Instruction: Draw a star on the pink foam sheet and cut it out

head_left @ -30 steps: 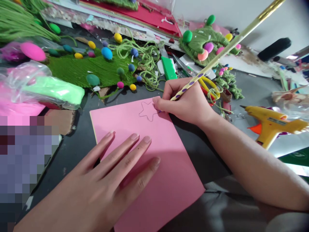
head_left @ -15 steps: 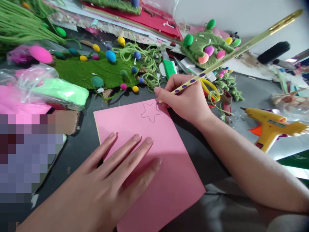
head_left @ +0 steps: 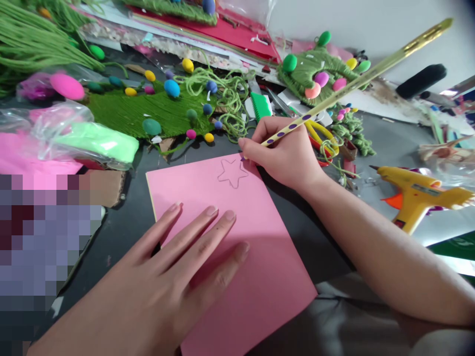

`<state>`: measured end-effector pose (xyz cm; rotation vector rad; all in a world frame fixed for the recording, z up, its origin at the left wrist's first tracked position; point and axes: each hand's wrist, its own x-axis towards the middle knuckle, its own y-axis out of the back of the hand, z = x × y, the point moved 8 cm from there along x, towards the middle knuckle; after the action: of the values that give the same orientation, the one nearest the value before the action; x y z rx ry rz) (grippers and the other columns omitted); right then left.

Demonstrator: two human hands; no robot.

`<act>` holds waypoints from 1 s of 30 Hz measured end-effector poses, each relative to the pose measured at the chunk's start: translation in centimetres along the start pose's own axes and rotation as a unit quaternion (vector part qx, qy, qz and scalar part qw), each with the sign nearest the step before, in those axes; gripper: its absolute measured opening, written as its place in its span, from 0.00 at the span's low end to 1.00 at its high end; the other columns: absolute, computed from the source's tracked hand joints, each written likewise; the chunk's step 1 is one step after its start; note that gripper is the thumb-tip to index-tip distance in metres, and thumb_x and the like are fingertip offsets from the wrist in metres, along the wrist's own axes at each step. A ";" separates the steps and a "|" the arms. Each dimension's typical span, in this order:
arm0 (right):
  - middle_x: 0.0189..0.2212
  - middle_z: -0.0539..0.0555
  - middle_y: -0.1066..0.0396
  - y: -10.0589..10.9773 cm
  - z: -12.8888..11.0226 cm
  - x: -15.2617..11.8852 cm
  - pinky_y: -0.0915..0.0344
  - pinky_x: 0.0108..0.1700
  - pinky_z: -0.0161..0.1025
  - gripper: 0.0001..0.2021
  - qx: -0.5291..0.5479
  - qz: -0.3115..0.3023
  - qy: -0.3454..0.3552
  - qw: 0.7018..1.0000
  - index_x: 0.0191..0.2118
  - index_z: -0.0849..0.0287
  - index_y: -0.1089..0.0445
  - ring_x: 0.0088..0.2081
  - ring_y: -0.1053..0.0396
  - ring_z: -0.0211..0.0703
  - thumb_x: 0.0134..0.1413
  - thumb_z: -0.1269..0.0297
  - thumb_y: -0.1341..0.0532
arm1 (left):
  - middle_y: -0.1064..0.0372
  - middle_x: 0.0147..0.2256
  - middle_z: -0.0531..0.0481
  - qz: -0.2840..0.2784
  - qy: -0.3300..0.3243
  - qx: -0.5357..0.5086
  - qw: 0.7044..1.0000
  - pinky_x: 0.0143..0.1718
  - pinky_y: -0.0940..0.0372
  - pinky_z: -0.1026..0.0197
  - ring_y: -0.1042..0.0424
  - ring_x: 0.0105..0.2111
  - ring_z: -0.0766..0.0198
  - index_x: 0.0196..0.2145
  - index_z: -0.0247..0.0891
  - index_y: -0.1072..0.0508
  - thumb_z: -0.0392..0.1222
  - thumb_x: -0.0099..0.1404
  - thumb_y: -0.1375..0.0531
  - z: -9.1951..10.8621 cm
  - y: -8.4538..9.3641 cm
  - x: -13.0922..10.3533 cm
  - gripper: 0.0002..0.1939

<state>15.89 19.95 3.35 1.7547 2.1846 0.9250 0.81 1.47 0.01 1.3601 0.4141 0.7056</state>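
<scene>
A pink sheet of paper (head_left: 256, 267) lies on the dark table. Near its top edge is a star outline (head_left: 233, 173) drawn in thin dark line. My left hand (head_left: 174, 272) rests flat on the sheet's left side, fingers spread, holding nothing. Pinched in my right hand (head_left: 287, 151) is a long pale-yellow pencil (head_left: 352, 88) with dark spots and a shiny gold end. Its tip is at the star's right side, at or just above the paper; contact cannot be made out.
A yellow glue gun (head_left: 411, 190) lies at the right. Behind the sheet are a green yarn piece (head_left: 126, 113) with coloured balls, tangled light-green yarn (head_left: 230, 99) and yellow-handled scissors (head_left: 315, 136). Plastic-wrapped green material (head_left: 100, 143) sits at the left.
The gold end of the pencil has dipped slightly and shifted left. My left hand stays spread on the sheet, and the star looks the same.
</scene>
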 end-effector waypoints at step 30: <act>0.20 0.49 0.30 -1.0 0.6 0.1 0.26 0.29 0.39 0.12 0.029 0.005 -0.020 0.999 0.29 0.56 0.33 0.26 0.26 0.42 0.59 0.66 0.30 | 0.55 0.77 0.44 -0.005 -0.001 -0.008 1.000 0.76 0.66 0.36 0.56 0.77 0.44 0.76 0.51 0.51 0.57 0.64 0.37 -0.2 -0.1 0.0 0.48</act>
<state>15.35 20.09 2.34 1.7948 2.1999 0.8291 0.69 1.59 -0.09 1.3437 0.4130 0.6990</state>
